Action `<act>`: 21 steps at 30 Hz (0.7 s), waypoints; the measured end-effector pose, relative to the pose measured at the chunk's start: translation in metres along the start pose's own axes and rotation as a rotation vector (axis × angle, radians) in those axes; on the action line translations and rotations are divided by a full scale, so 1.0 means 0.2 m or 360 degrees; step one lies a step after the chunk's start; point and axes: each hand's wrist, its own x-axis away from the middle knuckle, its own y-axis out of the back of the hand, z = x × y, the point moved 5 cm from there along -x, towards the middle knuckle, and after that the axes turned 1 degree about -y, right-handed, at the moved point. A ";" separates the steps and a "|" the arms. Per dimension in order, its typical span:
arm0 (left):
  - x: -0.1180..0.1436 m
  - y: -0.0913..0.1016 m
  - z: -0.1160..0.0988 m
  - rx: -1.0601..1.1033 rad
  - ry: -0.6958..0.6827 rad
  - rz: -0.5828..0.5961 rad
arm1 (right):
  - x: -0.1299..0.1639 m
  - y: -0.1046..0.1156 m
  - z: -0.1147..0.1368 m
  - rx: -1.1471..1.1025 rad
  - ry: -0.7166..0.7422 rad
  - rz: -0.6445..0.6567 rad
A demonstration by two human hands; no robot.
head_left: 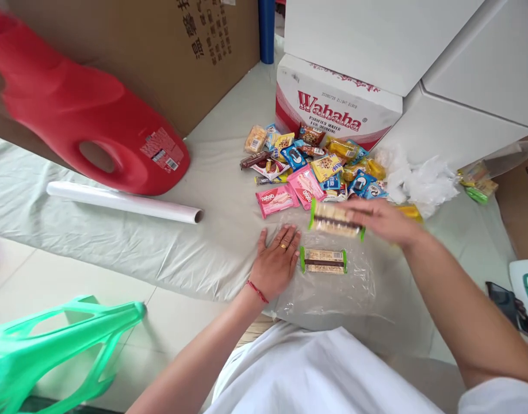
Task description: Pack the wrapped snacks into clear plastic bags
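My right hand (pixel 387 221) grips a green-ended wafer packet (pixel 335 220) and holds it just above the surface; both are motion-blurred. A second wafer packet of the same kind (pixel 324 261) lies on a clear plastic sheet (pixel 333 293) right in front of me. My left hand (pixel 276 261) lies flat, fingers apart, on the left edge of that sheet, next to the lying packet. It wears a gold ring and a red cord at the wrist. Behind both hands is a pile of assorted snack packets (pixel 316 164), with two pink wafer packs (pixel 276 200) nearest.
A red jug (pixel 83 115) lies on its side at left, with a white roll (pixel 126 201) in front of it. A Wahaha water carton (pixel 337 106) and white boxes (pixel 419 40) stand behind. Crumpled clear plastic (pixel 423 178) lies right, a green plastic stool (pixel 52 345) lower left.
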 end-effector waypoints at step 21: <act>0.00 -0.02 0.01 -0.0120 0.0027 -0.0026 | 0.36 -0.57 -0.09 0.0889 0.0126 0.0049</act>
